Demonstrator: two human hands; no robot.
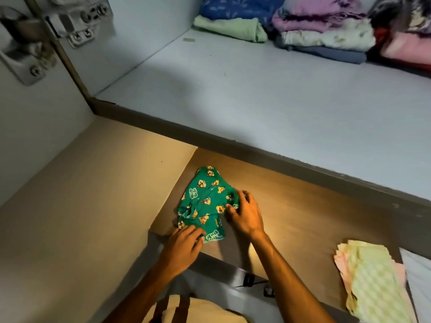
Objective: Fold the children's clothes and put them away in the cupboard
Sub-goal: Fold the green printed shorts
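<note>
The green printed garment (206, 202) lies on the wooden table (303, 206), close to its left edge and running toward the near-left corner, below the cupboard shelf (256, 96). It is half bundled, not yet flat. The left hand (184, 244) presses on the garment's near end, its grip flattened over the cloth; whether the fingertips pinch the hem I cannot tell. The right hand (245, 215) rests against the garment's right side, fingers spread and loose, its grip grasping nothing that shows.

Several things could spoil the fold from here. The garment sits so near the left edge that a sweep to the left may push part of it over, and the hanging weight would drag the rest. The cloth is rumpled, so folding it before it is smoothed would likely trap creases and leave a lumpy packet that tips when stacked. With neither hand clearly pinching, the thin fabric may slide under the palms and the halves land crooked.

The stacked clothes (321, 31) crowd the shelf's far right, while a pale checked cloth (373, 280) lies at the table's right edge, well apart.
</note>
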